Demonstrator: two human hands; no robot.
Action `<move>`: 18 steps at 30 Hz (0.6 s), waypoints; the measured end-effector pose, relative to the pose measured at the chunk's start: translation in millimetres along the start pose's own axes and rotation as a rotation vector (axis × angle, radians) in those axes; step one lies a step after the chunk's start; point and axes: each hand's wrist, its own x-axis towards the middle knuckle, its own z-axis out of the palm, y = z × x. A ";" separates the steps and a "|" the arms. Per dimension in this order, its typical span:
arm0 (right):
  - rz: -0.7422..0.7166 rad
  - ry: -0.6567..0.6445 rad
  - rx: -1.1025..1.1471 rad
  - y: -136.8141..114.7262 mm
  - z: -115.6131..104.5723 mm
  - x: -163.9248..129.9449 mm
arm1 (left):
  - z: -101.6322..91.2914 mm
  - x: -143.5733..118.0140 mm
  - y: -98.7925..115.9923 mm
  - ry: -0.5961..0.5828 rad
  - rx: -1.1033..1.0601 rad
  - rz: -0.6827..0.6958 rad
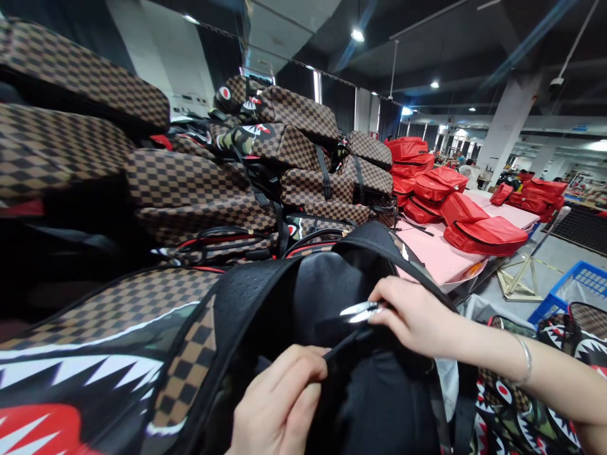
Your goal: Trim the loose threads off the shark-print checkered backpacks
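Thread-trimming looks underway on the black-backed checkered backpack (332, 303) at six o'clock: left hand (279, 404) pinches a black strap (344, 344) taut, right hand (412, 316) grips silver thread snips (360, 311), so the cut calls for steady aim.

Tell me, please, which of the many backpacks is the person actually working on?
The backpack nearest the camera, lying black back up. The left hand pinches its strap and the right hand holds snips over it; the rest sit stacked behind.
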 end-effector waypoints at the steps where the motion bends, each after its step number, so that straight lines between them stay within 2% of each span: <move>1: -0.010 -0.002 0.104 -6.1 -2.0 -7.1 | 2.6 -1.0 -2.1 0.007 0.037 0.011; 3: -0.001 -0.060 0.288 -20.0 -8.8 -23.8 | 9.3 2.1 -8.0 -0.022 0.183 0.011; 5: 0.056 -0.160 0.445 -30.2 -18.1 -43.7 | 15.4 10.4 -14.0 -0.117 0.358 0.019; 7: 0.126 -0.219 0.559 -30.3 -25.9 -65.8 | 18.0 22.6 -17.4 -0.222 0.482 0.031; 8: 0.154 -0.203 0.591 -25.8 -28.1 -77.1 | 17.5 30.2 -17.6 -0.242 0.515 0.043; 9: 0.182 -0.140 0.599 -18.5 -28.8 -87.8 | 15.7 38.9 -16.7 -0.238 0.522 0.065; 10: 0.207 -0.025 0.579 -9.2 -28.1 -97.6 | 12.7 49.0 -14.9 -0.221 0.508 0.105; 13: 0.266 0.519 0.331 22.6 -20.0 -116.3 | -1.2 86.8 -7.9 -0.175 0.409 0.271; 14: 0.253 0.657 0.220 31.5 -15.8 -118.3 | -6.8 101.2 -6.6 -0.172 0.363 0.299; 16: 0.178 0.783 0.068 43.8 -4.3 -116.0 | -17.5 129.4 -7.9 -0.150 0.244 0.232; 18: 0.099 0.777 0.033 49.2 14.1 -107.5 | -25.1 151.6 -15.7 -0.117 0.134 0.082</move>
